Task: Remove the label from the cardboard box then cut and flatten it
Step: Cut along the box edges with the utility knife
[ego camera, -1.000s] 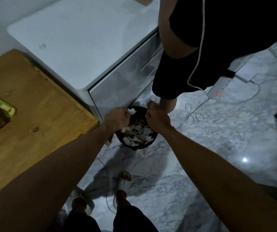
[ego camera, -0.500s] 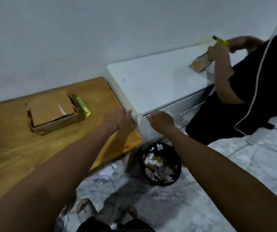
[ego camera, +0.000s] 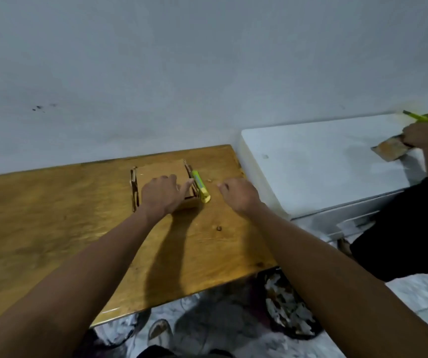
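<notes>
- The wooden table (ego camera: 52, 223) occupies the left and centre of the view, with its far edge against a grey wall (ego camera: 207, 60).
- The cardboard box (ego camera: 156, 174) lies on the table, towards the far edge and right of centre. Its flat top faces upward, and torn, ragged edges show along its left and right sides.
- The left hand (ego camera: 160, 196) rests over the near half of the cardboard box. The fingers are loosely curled, with the thumb extended towards the right side of the box. Whether the hand grips the box or only lies on it cannot be determined.
- The yellow-green cutter (ego camera: 200, 186) lies on the table just beside the right side of the box, roughly parallel to that side. No hand touches it.
- The right hand (ego camera: 238, 193) is held above the table, to the right of the cutter and apart from it. The fingers are curled inward in a loose fist, and nothing is visible in it.
- Small scraps (ego camera: 218, 228) lie on the table surface near the right forearm.
- A black bin (ego camera: 291, 308) holding torn paper pieces stands on the marble floor below the table's right corner.
- A white cabinet (ego camera: 324, 166) stands immediately right of the table.
- At the far right, a second person's hands (ego camera: 425, 135) hold a piece of cardboard (ego camera: 390, 151) on the cabinet top, with another yellow cutter (ego camera: 418, 117) above it.
</notes>
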